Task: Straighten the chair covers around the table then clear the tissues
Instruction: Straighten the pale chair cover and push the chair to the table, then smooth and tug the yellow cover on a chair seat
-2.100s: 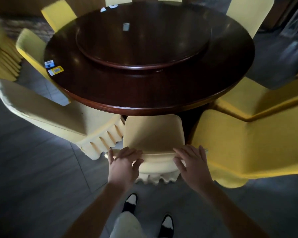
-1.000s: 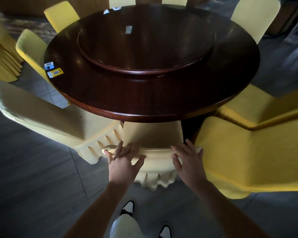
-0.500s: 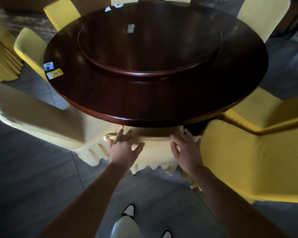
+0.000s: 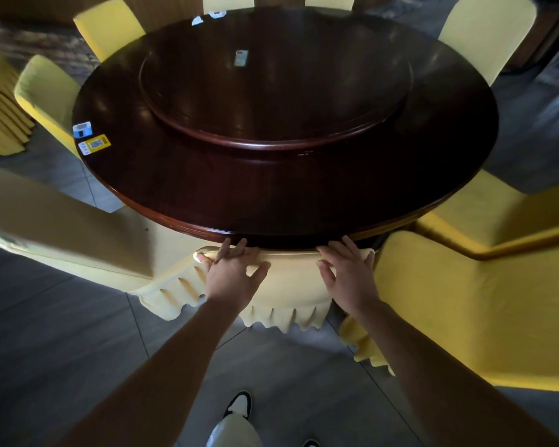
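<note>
Yellow chair cover [image 4: 284, 282] sits at six o'clock against the worktop [image 4: 207, 195]. Left hand [image 4: 231, 279] and right hand [image 4: 349, 279] press its top, grip flat, fingers spread. Smooth outward evenly; tissue packets [image 4: 92, 144] wait at nine o'clock.

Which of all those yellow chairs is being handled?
Start at the round dark table and come to its near edge. The chair tucked there has both hands on its top; unlike its neighbours, its back touches the table's rim.
</note>
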